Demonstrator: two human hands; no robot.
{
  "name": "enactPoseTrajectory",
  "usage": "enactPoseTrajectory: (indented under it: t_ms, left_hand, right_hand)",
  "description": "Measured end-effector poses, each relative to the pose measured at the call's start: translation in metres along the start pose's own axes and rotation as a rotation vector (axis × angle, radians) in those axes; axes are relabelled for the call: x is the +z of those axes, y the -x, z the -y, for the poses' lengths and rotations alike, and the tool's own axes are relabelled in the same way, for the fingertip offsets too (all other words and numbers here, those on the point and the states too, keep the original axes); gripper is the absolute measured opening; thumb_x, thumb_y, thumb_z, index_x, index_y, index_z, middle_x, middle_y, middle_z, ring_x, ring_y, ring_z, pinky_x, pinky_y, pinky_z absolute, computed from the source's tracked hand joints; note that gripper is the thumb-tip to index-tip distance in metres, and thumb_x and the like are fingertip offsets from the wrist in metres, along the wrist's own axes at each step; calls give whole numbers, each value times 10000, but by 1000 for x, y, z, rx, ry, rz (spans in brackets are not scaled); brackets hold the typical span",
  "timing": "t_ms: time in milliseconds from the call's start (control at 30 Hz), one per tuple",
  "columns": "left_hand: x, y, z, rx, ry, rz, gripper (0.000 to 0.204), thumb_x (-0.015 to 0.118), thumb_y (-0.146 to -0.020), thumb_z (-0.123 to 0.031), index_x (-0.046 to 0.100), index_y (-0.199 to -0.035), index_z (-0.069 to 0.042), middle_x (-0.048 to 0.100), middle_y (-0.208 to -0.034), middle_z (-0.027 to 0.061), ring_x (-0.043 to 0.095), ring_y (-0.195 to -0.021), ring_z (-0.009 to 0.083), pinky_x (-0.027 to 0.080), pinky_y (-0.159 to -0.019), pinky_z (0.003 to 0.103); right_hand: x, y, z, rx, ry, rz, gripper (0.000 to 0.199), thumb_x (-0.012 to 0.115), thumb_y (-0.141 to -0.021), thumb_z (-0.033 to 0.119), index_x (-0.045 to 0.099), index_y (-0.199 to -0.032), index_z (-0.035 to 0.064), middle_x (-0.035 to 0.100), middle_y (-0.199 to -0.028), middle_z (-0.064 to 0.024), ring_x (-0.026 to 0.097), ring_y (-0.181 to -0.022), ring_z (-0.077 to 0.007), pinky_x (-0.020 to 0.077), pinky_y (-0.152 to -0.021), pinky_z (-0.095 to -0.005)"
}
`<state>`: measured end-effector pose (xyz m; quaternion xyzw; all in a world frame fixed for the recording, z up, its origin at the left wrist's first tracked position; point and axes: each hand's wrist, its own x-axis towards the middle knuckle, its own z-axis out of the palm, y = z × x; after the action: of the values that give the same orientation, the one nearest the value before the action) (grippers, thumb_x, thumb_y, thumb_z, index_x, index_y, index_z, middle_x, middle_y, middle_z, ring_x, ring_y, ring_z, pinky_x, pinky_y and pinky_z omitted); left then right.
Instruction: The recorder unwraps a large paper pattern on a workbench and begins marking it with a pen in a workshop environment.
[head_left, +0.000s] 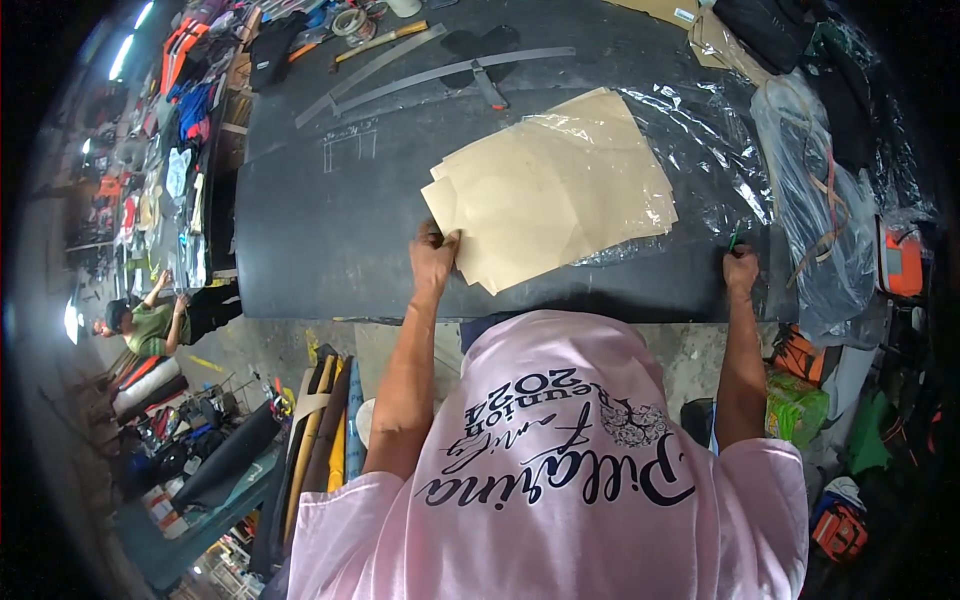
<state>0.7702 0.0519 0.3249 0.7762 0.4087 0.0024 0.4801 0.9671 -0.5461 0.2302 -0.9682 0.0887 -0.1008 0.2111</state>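
Observation:
A loose stack of tan paper sheets (560, 185) lies fanned out on the black table (310, 230), with clear plastic film (620, 248) under and around its right side. My left hand (434, 265) is closed at the stack's lower left edge, thumb on the paper and fingers curled beside it. Farther right, near the table's front edge, my right hand (740, 268) is closed around a thin green pen-like stick (735, 236), whose upper end pokes out above the fingers. The lower part of that stick is hidden in the fist.
Beyond the stack lie a long metal ruler (450, 72), a utility knife (489, 88) and a hammer (385, 40). Crumpled clear plastic (805, 180) drapes over the table's right end. Fabric rolls (325, 420) stand at the left below the table. Another person (165, 322) works at far left.

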Motion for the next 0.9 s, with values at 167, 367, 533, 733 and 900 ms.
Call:
enactPoseTrajectory:
  t_ms: [167, 367, 533, 733, 900]
  left_hand:
    - [9, 2, 41, 69, -211, -175, 659, 764, -814, -297, 544, -1309, 77, 703, -954, 178, 669, -857, 241, 529, -784, 347]
    - [19, 27, 23, -82, 94, -47, 587, 782, -805, -244, 570, -1268, 49, 711, -1018, 185, 688, -905, 279, 534, -812, 368]
    - [38, 15, 24, 69, 113, 76, 513, 786, -803, -164, 570, -1226, 29, 714, -1086, 201, 706, -980, 280, 548, -871, 363]
    - [47, 30, -31, -18, 57, 132, 529, 817, -751, -118, 580, -1198, 39, 732, -1028, 185, 724, -908, 272, 568, -820, 359]
    - [28, 29, -6, -34, 137, 101, 519, 828, -727, -99, 590, -1169, 33, 734, -1009, 190, 727, -887, 237, 576, -790, 350]
  right_hand:
    - [-12, 20, -45, 414, -193, 248, 139, 600, -808, 131, 626, -875, 12, 656, -817, -150, 659, -754, -289, 537, -678, -413]
    - [-40, 83, -6, 640, -868, -153, 110, 533, -839, 114, 571, -890, 25, 535, -762, -72, 525, -651, -178, 453, -578, -327]
    - [-38, 109, 158, 210, -639, 12, 133, 610, -905, 79, 624, -1025, 23, 624, -943, -67, 565, -872, -173, 462, -818, -354]
    - [-13, 104, 284, -414, -207, 315, 452, 656, -907, 293, 564, -1323, 139, 541, -1218, -165, 605, -1091, -382, 499, -927, -459]
    - [26, 69, 238, -327, -54, 317, 418, 652, -895, 249, 594, -1309, 240, 490, -1249, -126, 614, -1038, -377, 528, -859, -472]
